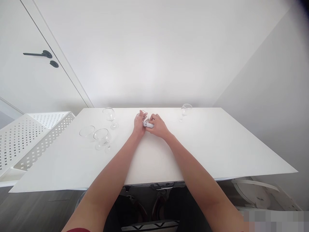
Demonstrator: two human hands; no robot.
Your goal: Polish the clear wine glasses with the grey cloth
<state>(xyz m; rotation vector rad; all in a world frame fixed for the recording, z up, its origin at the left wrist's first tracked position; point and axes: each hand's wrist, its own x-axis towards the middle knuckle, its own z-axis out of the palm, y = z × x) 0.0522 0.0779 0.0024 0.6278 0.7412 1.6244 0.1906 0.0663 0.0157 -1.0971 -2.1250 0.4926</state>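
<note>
Both my arms reach out over the white table (193,151) and my hands meet near its far middle. My left hand (139,124) and my right hand (157,126) together grip a small clear glass (146,122) lying between them, mostly hidden by my fingers. What the pale bit under my right fingers is, I cannot tell.
Three clear stemmed glasses stand at the left: one (110,116) farther back, two (87,132) (102,139) closer to me. Another glass (185,111) stands at the far right. A white perforated rack (31,135) sits beside the table's left edge. A wall is close behind.
</note>
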